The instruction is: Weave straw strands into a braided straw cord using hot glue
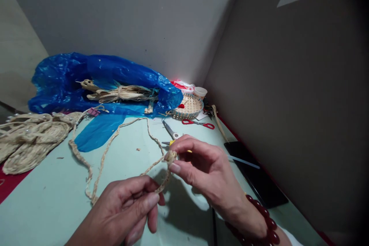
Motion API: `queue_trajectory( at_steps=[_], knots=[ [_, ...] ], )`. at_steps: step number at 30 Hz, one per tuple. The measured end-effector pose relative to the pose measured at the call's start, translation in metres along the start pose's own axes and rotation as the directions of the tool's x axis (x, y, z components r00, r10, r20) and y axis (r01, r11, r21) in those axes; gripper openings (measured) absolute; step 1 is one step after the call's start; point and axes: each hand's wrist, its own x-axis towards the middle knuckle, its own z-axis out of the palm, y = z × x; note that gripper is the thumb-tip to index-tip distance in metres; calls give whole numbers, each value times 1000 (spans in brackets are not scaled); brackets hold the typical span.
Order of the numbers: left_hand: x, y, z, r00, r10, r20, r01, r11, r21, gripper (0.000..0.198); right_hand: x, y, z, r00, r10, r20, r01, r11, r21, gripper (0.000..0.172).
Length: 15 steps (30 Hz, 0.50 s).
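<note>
A long braided straw cord (101,161) loops across the pale green tabletop and runs up into both of my hands. My left hand (127,207) pinches the cord between thumb and forefinger, a short way below its knotted end. That small knotted end (171,157) sits between the thumb and forefinger of my right hand (204,169), which wears a dark red bead bracelet (266,215). Just behind the right fingers lie grey-bladed scissors (170,128) and a yellow-handled tool (172,143), partly hidden by that hand.
At the back, a blue plastic bag (66,77) holds a bundle of straw strips (121,93). Woven straw slippers (37,138) lie at left. A woven basket (188,107), a white cup (200,92), red-handled scissors (198,123) and a black tablet-like slab (256,177) stand or lie toward the right.
</note>
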Motion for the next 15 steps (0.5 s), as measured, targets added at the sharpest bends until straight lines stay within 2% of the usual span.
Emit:
queue_trajectory(
  at_steps=[2,4,6,7,9,12,15],
  knots=[
    [0,1,-2,1000,-6,-5,6,1000,-23,39,-3,-1,-3,976,-218,31,218,941,-258,4],
    [1,2,-4,1000,3,-8,-3,1000,-29,41,-5,-1,-5,910,-397,121,403,775,-486,8],
    [0,5,-6,1000,20,2,-20,999,-25,41,-7,1,-6,840,-498,214,510,592,-625,14],
    [0,6,-7,999,33,8,-33,999,-26,41,-7,3,-6,812,-524,255,544,523,-656,17],
    [-1,7,-9,999,41,1,-41,999,-28,39,-7,5,-6,771,-550,321,595,441,-672,21],
    [-1,6,-11,998,56,-43,-57,998,-32,35,-6,8,-6,745,-553,373,630,400,-666,24],
    [0,0,-11,988,130,-81,-127,991,39,34,-6,8,-5,739,-558,378,632,379,-676,26]
  ],
)
